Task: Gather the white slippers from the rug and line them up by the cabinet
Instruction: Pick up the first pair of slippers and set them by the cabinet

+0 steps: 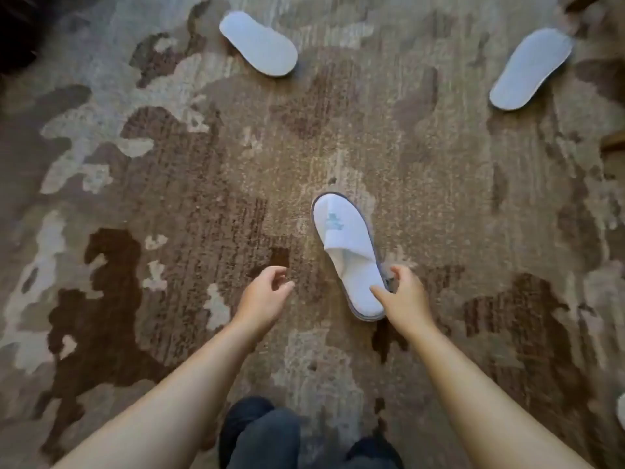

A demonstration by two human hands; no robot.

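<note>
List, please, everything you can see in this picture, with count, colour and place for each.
upright slipper: one, white with a pale blue mark on the toe, centre of the rug, heel toward the person.
upturned slippers: two, white soles showing, one top centre, one top right.
white object: one, cut off at the right edge; cannot tell what it is.
rug: one, mottled brown, beige and grey, fills the view.
dark clothing: bottom centre.
left hand: open, above the rug.
right hand: grip on the upright slipper's heel.
</note>
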